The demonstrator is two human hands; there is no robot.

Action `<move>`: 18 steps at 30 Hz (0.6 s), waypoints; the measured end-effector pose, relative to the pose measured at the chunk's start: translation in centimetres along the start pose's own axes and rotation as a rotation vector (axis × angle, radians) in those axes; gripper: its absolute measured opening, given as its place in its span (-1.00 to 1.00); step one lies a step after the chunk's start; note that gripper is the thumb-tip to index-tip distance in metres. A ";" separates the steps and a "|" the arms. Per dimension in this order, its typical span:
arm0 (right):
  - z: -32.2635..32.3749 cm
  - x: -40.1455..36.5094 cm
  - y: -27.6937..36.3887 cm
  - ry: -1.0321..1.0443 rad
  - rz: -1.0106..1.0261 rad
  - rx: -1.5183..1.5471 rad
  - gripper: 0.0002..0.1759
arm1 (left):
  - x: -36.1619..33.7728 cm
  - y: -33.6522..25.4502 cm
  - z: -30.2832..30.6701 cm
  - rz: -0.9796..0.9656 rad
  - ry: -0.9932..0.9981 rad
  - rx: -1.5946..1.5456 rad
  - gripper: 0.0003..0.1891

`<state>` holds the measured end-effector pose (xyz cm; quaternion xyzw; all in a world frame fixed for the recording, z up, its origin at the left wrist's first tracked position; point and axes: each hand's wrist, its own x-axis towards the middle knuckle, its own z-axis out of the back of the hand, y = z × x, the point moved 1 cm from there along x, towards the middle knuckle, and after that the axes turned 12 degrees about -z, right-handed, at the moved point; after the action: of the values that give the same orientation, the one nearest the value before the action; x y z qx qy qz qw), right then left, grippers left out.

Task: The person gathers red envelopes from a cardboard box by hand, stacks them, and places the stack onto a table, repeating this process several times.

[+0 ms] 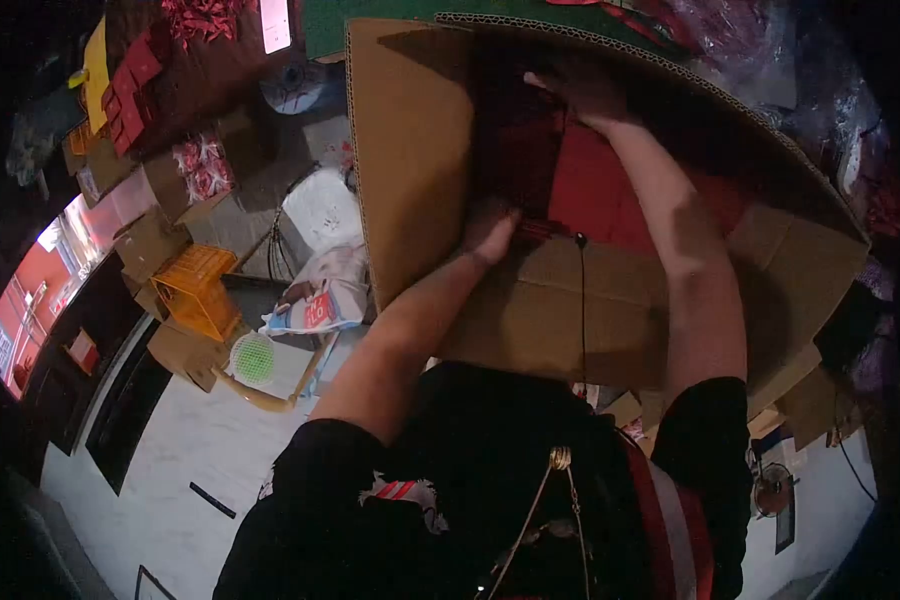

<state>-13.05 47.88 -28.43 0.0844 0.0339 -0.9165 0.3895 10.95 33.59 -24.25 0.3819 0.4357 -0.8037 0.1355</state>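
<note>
**Both hands down in a big cardboard box of red goods**

From the head camera, a large open cardboard box (570,300) stood right in front of the person, filling the middle and right of the view. It was plain brown corrugated board. Its flaps were folded outward, the near wall faced the body, and the tall left flap stood up in the light. The inside was packed with red packs (595,190), bright red near the middle and a darker, shadowed red toward the far left corner.

The left hand (490,235) reached over the near wall, fingers pointing down into the box at the near edge of the red packs and touching them. I could not tell whether it gripped anything. The right hand (582,90) stretched to the far side of the box and lay in deep shadow on the dark red part. Its grip could not be made out either.

A thin black cable (582,310) hung down over the near wall.

Left of the box, on the floor, sat an orange basket (198,290), a round green mesh thing (253,358) and several smaller cartons (150,240).
</note>
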 end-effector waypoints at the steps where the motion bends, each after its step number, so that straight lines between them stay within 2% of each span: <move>1: 0.9 0.1 0.2 -0.001 0.034 -0.035 -0.52 | 0.3 -2.0 1.3 0.000 0.001 0.000 -0.54; 2: 1.1 0.5 0.3 -0.001 0.034 -0.034 -0.52 | 0.8 -4.8 3.0 0.222 0.121 -0.002 -0.53; 3: 1.2 1.0 0.3 0.164 -0.173 0.551 -0.51 | 1.1 -6.3 3.7 0.445 0.239 -0.003 -0.52; 4: 0.9 1.4 0.3 0.328 -0.381 1.138 -0.51 | 1.2 -6.0 3.2 0.446 0.236 -0.001 -0.52; 5: 0.9 1.7 0.3 0.327 -0.379 1.140 -0.51 | 1.4 -5.6 2.6 0.499 0.199 0.002 -0.51; 7: 0.6 2.0 0.2 0.098 -0.280 0.692 -0.48 | 1.4 -5.5 2.6 0.551 0.161 0.005 -0.49; 8: 0.1 1.9 0.1 0.099 -0.281 0.692 -0.48 | 1.2 -6.1 3.0 0.516 0.200 0.014 -0.48; 9: -0.2 1.5 0.0 -0.041 -0.226 0.618 -0.46 | 1.1 -6.4 3.4 0.481 0.239 0.023 -0.47; 10: -1.2 0.9 -0.2 -0.180 -0.171 0.542 -0.44 | 1.1 -3.8 2.2 0.482 0.241 0.022 -0.47; 11: -3.0 0.4 -0.6 -0.179 -0.171 0.542 -0.44 | 1.6 0.6 -0.3 0.142 0.290 0.253 -0.48; 12: -6.0 -0.1 -1.0 -0.235 -0.064 0.361 -0.42 | 1.8 2.7 -1.7 -0.204 0.330 0.477 -0.48; 13: -5.9 -0.2 -0.8 -0.288 0.043 0.180 -0.40 | 1.3 2.3 -1.9 -0.203 0.330 0.476 -0.48; 15: -5.9 0.0 0.0 -0.257 0.012 0.209 -0.40 | 0.2 1.4 -2.1 -0.077 -0.179 -0.101 -0.55; 16: -5.3 0.0 0.4 -0.226 -0.019 0.238 -0.41 | 0.6 1.9 -2.2 -0.079 -0.179 -0.102 -0.55; 18: -4.0 0.9 1.0 -0.164 -0.083 0.296 -0.42 | 1.4 3.3 -2.6 -0.156 -0.002 0.154 -0.59</move>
<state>-12.45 47.11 -32.47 0.0641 -0.1299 -0.9306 0.3362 13.11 33.95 -28.09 0.3551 0.4011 -0.8433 0.0433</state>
